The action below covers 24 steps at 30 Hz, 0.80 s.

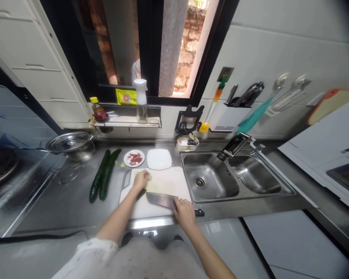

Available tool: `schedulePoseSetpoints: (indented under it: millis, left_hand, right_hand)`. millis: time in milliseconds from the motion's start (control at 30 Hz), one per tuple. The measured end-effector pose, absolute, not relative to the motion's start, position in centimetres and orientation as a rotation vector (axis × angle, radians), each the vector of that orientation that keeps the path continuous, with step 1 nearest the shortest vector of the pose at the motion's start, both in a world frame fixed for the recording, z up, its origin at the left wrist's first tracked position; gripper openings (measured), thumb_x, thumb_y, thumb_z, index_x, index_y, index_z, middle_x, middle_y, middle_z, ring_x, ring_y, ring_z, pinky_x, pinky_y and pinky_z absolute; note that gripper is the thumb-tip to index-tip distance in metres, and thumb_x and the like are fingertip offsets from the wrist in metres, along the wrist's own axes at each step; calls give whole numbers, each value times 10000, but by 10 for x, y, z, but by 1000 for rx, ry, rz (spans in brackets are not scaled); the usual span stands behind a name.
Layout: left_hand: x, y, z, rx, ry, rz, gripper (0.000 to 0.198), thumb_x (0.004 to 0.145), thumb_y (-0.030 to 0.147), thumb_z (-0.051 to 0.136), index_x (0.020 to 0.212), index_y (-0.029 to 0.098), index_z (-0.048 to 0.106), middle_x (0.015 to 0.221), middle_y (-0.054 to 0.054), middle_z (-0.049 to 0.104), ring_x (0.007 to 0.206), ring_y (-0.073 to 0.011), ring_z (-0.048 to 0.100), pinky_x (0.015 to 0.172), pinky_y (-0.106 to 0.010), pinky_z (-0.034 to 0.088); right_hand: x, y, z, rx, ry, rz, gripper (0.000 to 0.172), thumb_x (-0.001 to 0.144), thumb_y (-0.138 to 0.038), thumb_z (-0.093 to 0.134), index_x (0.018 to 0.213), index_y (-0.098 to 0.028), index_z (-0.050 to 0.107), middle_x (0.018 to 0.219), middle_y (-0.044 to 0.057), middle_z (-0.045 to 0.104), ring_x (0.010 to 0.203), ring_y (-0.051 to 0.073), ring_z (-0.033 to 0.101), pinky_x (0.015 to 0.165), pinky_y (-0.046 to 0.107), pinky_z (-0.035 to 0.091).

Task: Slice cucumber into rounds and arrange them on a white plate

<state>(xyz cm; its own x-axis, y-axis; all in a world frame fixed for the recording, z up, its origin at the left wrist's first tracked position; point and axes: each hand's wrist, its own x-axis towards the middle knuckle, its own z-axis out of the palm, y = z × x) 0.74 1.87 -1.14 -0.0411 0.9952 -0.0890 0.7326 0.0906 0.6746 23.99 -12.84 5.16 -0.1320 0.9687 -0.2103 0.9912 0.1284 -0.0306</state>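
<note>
While the white rectangular cutting board with grey trim serves as the clock's centre, twelve pointing away from the person, the left hand is over its eleven o'clock part. Its fingers curl in against a small pale green piece; whether they pinch it or merely rest on it, I cannot tell. A short dark green chunk lies beneath the wrist, on the board. The right hand, at four o'clock, is clenched around a broad-bladed steel knife with a black handle, its blade pointing to ten over the board.

Two long dark green cucumbers lie side by side at nine to ten o'clock. A round white plate of chopped red pieces stands at eleven, just beside a square white plate at twelve.

As for labels, a yellow packet with a red round emblem leans toward eleven, its lettering too small to read. Left of it, a dark bottle with a yellow cap wears a red label, likewise illegible. An oval cream container at one o'clock bears a small, blurred mark.
</note>
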Motion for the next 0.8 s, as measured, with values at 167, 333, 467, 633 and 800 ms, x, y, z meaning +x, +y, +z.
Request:
schedulePoseSetpoints:
  millis: [167, 333, 467, 633, 800]
  left_hand:
    - [10, 32, -17, 1733, 1886, 565, 241, 855, 135, 492, 1033, 186, 646, 1009, -75, 696, 922, -182, 617, 804, -258, 418]
    - [9, 35, -21, 1850, 1866, 539, 263, 869, 163, 478, 1086, 182, 623, 1048, -91, 679, 978, -204, 599, 844, -278, 410]
    - [9, 36, -21, 1907, 1850, 524, 281, 866, 159, 480, 1108, 192, 618, 1074, -86, 667, 1016, -209, 578, 868, -287, 402]
    - [4, 37, -19, 1923, 1876, 520, 235, 871, 205, 504, 1066, 187, 633, 1062, -83, 658, 1002, -206, 558, 853, -286, 393]
    - [-5, 36, -18, 2012, 1793, 411, 209, 842, 347, 583, 948, 187, 667, 1010, -73, 645, 995, -218, 537, 823, -283, 386]
  right_hand:
    - [245, -128, 51, 1998, 2239, -254, 383, 865, -240, 541, 1247, -213, 554, 1030, 81, 652, 999, 233, 545, 828, 313, 327]
    - [247, -128, 52, 2010, 2213, -276, 382, 857, -234, 540, 1238, -213, 561, 1053, 80, 650, 1003, 234, 545, 839, 313, 324]
    - [249, -125, 49, 2011, 2214, -285, 379, 845, -227, 545, 1223, -217, 565, 1043, 81, 648, 997, 228, 542, 839, 308, 321]
    - [249, -121, 47, 2004, 2234, -277, 367, 860, -241, 530, 1225, -221, 563, 1025, 82, 641, 993, 227, 535, 837, 307, 314]
    - [246, -119, 46, 1995, 2237, -289, 359, 877, -262, 516, 1232, -215, 555, 1024, 89, 637, 984, 228, 531, 826, 310, 315]
